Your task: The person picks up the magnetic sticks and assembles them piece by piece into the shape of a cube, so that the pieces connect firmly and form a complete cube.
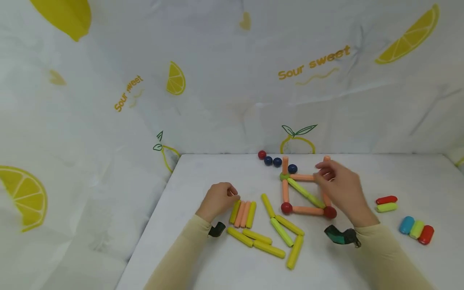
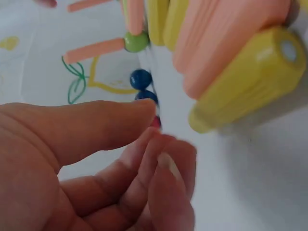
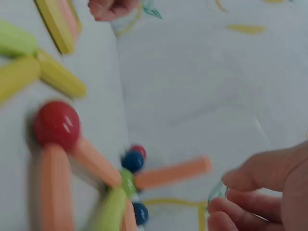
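Note:
My left hand (image 1: 219,199) hovers with bent fingers beside a row of yellow and orange sticks (image 1: 242,214). In the left wrist view its thumb and fingertips come close together, and nothing shows between them. My right hand (image 1: 342,189) is over the right side of a frame of orange sticks (image 1: 308,210), near an upright orange stick (image 1: 327,158). Its thumb and bent fingers are apart in the right wrist view, with no object between them. The frame has red balls (image 1: 286,208) at the near corners, a green ball (image 1: 284,176) at the far left, and a lime diagonal stick (image 1: 306,193). My right hand hides the far right corner.
Loose yellow sticks (image 1: 269,249) and a lime stick (image 1: 281,232) lie in front of the frame. Dark blue balls (image 1: 277,162) and a red ball (image 1: 262,154) sit behind it. Short coloured pieces (image 1: 417,229) lie to the right. A lemon-printed sheet (image 1: 224,92) hangs behind the table.

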The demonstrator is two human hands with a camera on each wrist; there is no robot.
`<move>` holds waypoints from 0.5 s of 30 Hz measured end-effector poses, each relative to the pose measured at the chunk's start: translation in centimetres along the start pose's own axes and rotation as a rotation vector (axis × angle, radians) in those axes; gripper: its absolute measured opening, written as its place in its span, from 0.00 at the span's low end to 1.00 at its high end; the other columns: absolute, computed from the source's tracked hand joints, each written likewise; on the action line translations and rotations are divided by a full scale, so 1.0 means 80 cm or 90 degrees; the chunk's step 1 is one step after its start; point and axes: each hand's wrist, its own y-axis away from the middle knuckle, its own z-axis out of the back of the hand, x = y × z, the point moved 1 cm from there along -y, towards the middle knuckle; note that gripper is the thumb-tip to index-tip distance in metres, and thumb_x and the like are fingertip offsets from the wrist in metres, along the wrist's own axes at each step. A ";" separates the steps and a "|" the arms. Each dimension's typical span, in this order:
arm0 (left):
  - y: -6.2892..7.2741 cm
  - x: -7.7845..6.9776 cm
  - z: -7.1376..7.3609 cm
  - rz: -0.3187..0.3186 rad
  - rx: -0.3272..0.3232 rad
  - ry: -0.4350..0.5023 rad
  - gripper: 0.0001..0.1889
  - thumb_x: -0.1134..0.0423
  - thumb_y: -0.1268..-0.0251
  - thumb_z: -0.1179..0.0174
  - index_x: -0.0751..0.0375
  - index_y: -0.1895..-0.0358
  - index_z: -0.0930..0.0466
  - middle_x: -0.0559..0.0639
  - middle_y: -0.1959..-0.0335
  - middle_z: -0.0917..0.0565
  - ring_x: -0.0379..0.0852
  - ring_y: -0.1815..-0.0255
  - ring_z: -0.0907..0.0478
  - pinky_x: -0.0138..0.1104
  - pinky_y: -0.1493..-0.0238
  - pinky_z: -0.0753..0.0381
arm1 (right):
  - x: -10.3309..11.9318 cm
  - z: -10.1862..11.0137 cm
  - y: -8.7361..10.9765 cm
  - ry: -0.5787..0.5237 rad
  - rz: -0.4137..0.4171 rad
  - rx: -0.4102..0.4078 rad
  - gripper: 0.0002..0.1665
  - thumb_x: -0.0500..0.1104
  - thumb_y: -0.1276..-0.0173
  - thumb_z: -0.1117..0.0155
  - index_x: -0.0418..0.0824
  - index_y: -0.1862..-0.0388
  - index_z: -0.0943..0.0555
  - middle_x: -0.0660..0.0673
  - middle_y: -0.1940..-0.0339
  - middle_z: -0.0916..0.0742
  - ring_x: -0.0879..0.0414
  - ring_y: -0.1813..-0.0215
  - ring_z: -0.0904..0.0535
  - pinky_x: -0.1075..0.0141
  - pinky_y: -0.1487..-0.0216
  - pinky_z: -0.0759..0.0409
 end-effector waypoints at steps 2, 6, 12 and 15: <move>0.009 0.001 0.002 0.004 0.021 0.004 0.06 0.58 0.29 0.29 0.55 0.63 0.11 0.46 0.69 0.14 0.43 0.69 0.22 0.34 0.66 0.22 | 0.030 -0.029 0.010 0.018 0.071 0.075 0.20 0.44 0.23 0.30 0.37 0.37 0.16 0.39 0.49 0.10 0.46 0.51 0.15 0.63 0.58 0.15; 0.021 -0.008 0.000 0.016 0.050 0.019 0.06 0.62 0.34 0.31 0.57 0.69 0.11 0.45 0.73 0.16 0.43 0.73 0.23 0.34 0.71 0.25 | 0.077 -0.096 0.023 0.043 0.166 0.225 0.26 0.45 0.28 0.23 0.39 0.35 0.15 0.42 0.42 0.10 0.48 0.45 0.15 0.53 0.44 0.11; 0.032 -0.014 -0.009 0.047 0.056 0.018 0.12 0.67 0.42 0.29 0.58 0.82 0.18 0.42 0.84 0.27 0.41 0.81 0.34 0.31 0.80 0.39 | 0.111 -0.161 0.027 0.089 0.213 0.269 0.34 0.51 0.35 0.16 0.35 0.36 0.14 0.41 0.42 0.10 0.45 0.41 0.18 0.51 0.36 0.15; 0.036 -0.014 -0.014 0.043 0.042 0.015 0.18 0.68 0.44 0.29 0.57 0.89 0.23 0.40 0.90 0.34 0.38 0.85 0.39 0.30 0.83 0.46 | 0.116 -0.172 0.027 0.098 0.220 0.287 0.22 0.50 0.35 0.17 0.38 0.49 0.11 0.45 0.55 0.10 0.48 0.49 0.21 0.55 0.44 0.17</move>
